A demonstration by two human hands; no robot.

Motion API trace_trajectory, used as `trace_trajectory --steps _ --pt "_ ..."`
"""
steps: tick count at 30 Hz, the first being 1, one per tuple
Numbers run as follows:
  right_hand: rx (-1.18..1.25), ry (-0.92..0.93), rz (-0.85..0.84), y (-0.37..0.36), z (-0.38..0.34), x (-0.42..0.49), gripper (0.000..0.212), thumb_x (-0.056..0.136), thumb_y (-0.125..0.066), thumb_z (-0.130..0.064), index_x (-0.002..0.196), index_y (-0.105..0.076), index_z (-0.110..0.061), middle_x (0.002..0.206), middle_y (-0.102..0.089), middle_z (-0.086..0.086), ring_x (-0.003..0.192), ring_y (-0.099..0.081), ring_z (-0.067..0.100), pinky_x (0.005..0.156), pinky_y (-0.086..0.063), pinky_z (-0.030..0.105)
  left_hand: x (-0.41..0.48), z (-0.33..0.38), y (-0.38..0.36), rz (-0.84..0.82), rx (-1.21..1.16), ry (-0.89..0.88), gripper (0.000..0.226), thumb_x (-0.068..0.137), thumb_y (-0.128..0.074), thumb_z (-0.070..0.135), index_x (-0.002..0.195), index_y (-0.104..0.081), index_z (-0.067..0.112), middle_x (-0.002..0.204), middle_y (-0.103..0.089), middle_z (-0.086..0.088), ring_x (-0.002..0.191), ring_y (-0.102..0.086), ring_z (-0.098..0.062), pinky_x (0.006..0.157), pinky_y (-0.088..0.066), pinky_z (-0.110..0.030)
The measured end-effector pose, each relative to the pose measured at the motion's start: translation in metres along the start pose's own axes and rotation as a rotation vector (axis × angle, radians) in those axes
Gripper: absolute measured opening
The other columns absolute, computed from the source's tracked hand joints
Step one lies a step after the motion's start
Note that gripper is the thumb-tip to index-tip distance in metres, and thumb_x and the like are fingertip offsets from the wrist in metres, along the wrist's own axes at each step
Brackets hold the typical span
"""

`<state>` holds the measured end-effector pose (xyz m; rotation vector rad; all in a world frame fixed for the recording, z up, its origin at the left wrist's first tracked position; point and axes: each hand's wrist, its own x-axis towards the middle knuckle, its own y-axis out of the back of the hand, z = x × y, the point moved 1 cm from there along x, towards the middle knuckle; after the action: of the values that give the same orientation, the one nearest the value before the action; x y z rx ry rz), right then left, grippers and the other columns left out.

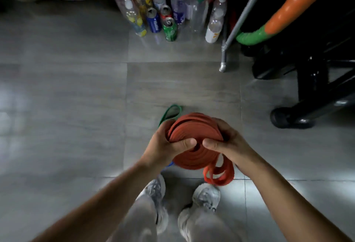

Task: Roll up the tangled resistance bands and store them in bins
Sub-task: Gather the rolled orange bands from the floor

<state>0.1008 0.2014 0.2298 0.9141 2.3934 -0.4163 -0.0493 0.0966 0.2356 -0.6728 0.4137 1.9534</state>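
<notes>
Red band (194,157), soft, springy rubber, coiled thick; left hand (169,145) and right hand (224,142) grip its sides, thumbs pinning the centre. Loose tail hangs.

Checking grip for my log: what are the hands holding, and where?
The red band, coiled: left hand grips the coil's left side, right hand its right side, thumbs on its face.

plastic bottles (213,28) and cans (170,29) upright on grey tile floor (76,97) | orange-green padded hoop (284,11) beside metal pole (242,23) | black stand base (292,119)
</notes>
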Motion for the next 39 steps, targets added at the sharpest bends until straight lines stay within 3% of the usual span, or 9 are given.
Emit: trace_trajectory --steps 4,6,10,14,16,22,28,34,39 --pt "0.005 -0.069 -0.150 -0.057 -0.071 -0.052 0.065 0.065 -0.079 0.004 0.121 -0.053 -0.016 0.105 -0.068 -0.003 0.088 -0.065 0.000 0.072 -0.050 0.014 -0.094 0.045 0.036 0.160 -0.198 0.074 0.070 0.044 -0.082 0.037 0.105 -0.058 0.012 0.098 -0.070 -0.010 0.087 -0.067 -0.016 0.077 -0.056 -0.032" --pt "-0.007 -0.104 -0.150 -0.092 -0.101 -0.076 0.061 0.064 -0.081 -0.001 0.116 -0.053 -0.014 0.098 -0.068 0.000 0.081 -0.067 0.002 0.069 -0.052 0.016 -0.140 0.067 0.055 0.250 -0.301 0.112 0.067 0.051 -0.083 0.031 0.108 -0.057 0.008 0.103 -0.069 -0.016 0.088 -0.068 -0.019 0.077 -0.056 -0.033" --pt "-0.132 -0.087 -0.197 -0.162 -0.160 -0.125 0.066 0.046 -0.086 -0.031 0.104 -0.061 -0.015 0.091 -0.073 0.003 0.084 -0.069 0.014 0.078 -0.055 0.029 -0.234 0.114 0.095 0.411 -0.377 0.050 0.044 0.066 -0.076 0.027 0.103 -0.057 0.015 0.096 -0.070 -0.002 0.084 -0.067 -0.005 0.071 -0.053 -0.020" --pt "-0.195 -0.064 -0.295 -0.242 -0.210 -0.172 0.052 0.055 -0.088 -0.016 0.100 -0.063 -0.016 0.082 -0.073 -0.004 0.076 -0.066 0.008 0.069 -0.052 0.020 -0.322 0.138 0.147 0.524 -0.326 -0.027 0.037 0.077 -0.064 0.046 0.103 -0.053 0.021 0.103 -0.064 0.002 0.092 -0.061 -0.001 0.084 -0.049 -0.019" --pt "-0.260 -0.048 -0.351 -0.287 -0.226 -0.192 0.050 0.056 -0.083 -0.019 0.101 -0.063 -0.016 0.081 -0.072 -0.006 0.074 -0.065 0.004 0.067 -0.050 0.016 -0.361 0.138 0.179 0.582 -0.255 -0.068 0.039 0.078 -0.057 0.048 0.107 -0.049 0.022 0.103 -0.059 0.009 0.088 -0.055 0.013 0.082 -0.045 -0.011" --pt "-0.430 -0.072 -0.487 -0.437 -0.221 -0.231 0.037 0.068 -0.077 -0.010 0.101 -0.062 -0.016 0.085 -0.069 -0.006 0.072 -0.064 0.001 0.068 -0.049 0.014 -0.465 0.090 0.291 0.633 -0.236 -0.086 0.057 0.087 -0.057 0.039 0.133 -0.036 0.012 0.115 -0.053 0.014 0.097 -0.049 0.022 0.089 -0.039 -0.006" --pt "-0.470 -0.105 -0.603 -0.616 -0.208 -0.255 0.050 0.054 -0.083 -0.032 0.098 -0.067 -0.017 0.091 -0.074 0.000 0.083 -0.068 0.012 0.076 -0.054 0.025 -0.555 0.051 0.442 0.676 -0.211 -0.081 0.040 0.092 -0.055 0.025 0.129 -0.042 0.014 0.124 -0.054 0.002 0.111 -0.051 0.000 0.099 -0.039 -0.015" --pt "-0.514 -0.075 -0.677 -0.772 -0.214 -0.254 0.057 0.058 -0.084 -0.032 0.107 -0.061 -0.015 0.096 -0.072 0.005 0.086 -0.069 0.015 0.072 -0.054 0.025 -0.612 0.032 0.581 0.776 -0.238 -0.101 0.031 0.093 -0.054 0.023 0.123 -0.043 0.023 0.116 -0.055 0.013 0.100 -0.052 0.012 0.090 -0.038 -0.004" --pt "-0.558 -0.077 -0.697 -0.903 -0.214 -0.221 0.067 0.052 -0.083 -0.036 0.108 -0.059 -0.009 0.098 -0.072 0.009 0.089 -0.070 0.023 0.080 -0.055 0.037 -0.630 0.012 0.700 0.829 -0.304 -0.093 0.056 0.086 -0.055 0.046 0.133 -0.040 0.019 0.125 -0.055 0.006 0.114 -0.053 -0.001 0.098 -0.041 -0.019"
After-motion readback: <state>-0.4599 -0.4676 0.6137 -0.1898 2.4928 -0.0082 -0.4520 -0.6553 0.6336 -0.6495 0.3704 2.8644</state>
